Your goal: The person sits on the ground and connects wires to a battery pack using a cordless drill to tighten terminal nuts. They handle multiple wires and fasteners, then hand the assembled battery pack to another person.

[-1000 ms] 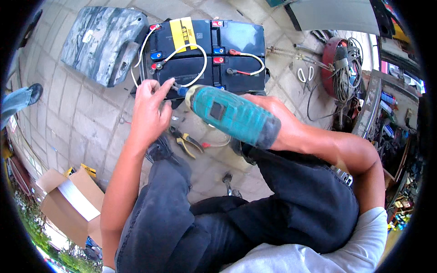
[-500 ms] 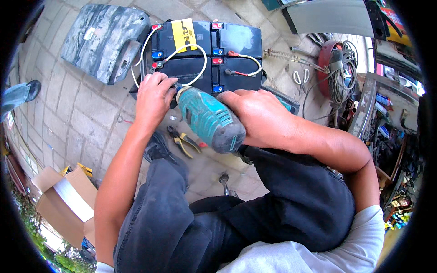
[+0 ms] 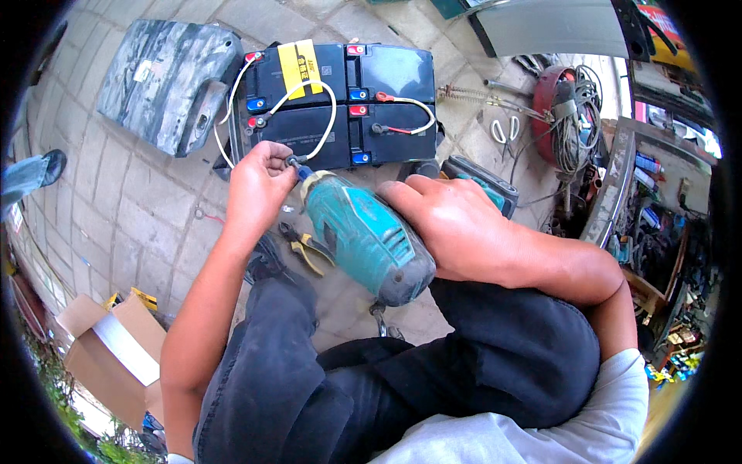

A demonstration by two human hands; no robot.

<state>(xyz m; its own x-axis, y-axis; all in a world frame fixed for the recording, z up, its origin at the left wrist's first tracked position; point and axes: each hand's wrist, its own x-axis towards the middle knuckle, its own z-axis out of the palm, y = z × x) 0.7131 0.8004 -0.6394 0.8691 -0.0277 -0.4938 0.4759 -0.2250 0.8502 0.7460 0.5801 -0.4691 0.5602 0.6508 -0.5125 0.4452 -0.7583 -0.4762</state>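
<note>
Gripped one teal power driver (image 3: 367, 232) in the right hand (image 3: 456, 226), near four black batteries (image 3: 313, 127); pinched the left hand (image 3: 264, 182) closed at the driver's tip (image 3: 302, 171), could not tell on what. Had one pair of pliers (image 3: 297, 247) and one of scissors (image 3: 506, 141) on the paving (image 3: 139, 201).

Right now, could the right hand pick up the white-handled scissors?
Probably not: the right hand is occupied, wrapped around the teal power drill. Nothing seems to cover the handles of the white-handled scissors, so the full hand looks like the main obstacle.
</note>
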